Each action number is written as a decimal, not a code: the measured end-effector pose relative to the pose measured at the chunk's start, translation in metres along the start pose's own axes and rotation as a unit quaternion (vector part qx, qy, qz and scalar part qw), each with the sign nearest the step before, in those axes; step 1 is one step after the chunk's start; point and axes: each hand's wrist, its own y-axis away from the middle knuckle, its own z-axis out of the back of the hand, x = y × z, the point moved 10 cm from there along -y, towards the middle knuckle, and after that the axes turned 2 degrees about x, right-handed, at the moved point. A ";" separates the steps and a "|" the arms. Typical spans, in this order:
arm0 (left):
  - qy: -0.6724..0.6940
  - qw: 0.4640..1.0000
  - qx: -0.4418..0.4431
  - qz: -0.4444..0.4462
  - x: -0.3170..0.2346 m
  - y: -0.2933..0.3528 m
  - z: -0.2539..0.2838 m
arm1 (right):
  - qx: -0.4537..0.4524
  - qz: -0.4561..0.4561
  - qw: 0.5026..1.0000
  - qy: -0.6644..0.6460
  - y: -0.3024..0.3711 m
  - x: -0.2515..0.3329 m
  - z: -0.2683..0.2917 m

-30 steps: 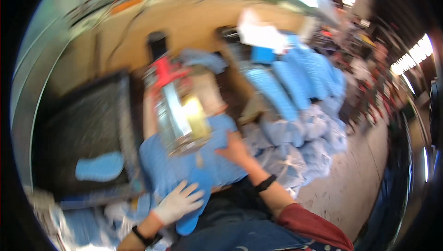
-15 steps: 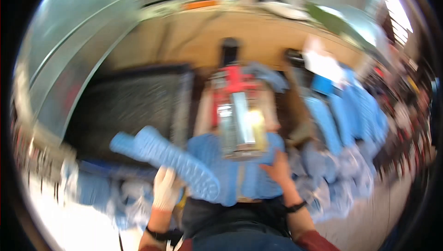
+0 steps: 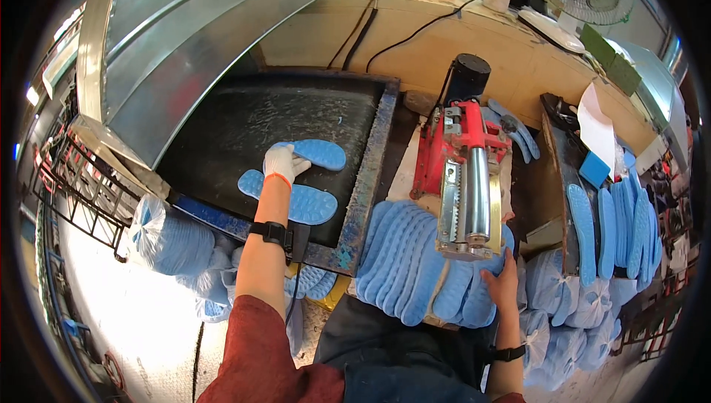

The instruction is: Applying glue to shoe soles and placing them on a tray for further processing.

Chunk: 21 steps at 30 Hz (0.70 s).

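My left hand, in a white glove, rests on a light blue shoe sole lying on the black conveyor belt. A second blue sole lies on the belt just nearer to me, under my forearm. My bare right hand lies flat on the right end of a fanned row of blue soles in front of a red roller machine with a steel roller.
A slanted metal hood covers the belt's far left. Bags of blue soles lie at lower left and lower right. More soles stand on a rack at right. Cables, an orange tool and a fan sit on the wooden bench behind.
My left hand has carried a blue sole from near my lap up onto the belt and set it down beside another. The view has swung left and steadied.
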 end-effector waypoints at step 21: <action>-0.662 0.702 -0.165 -0.202 -0.084 0.013 0.030 | -0.145 0.110 0.973 -0.145 -0.047 0.105 0.118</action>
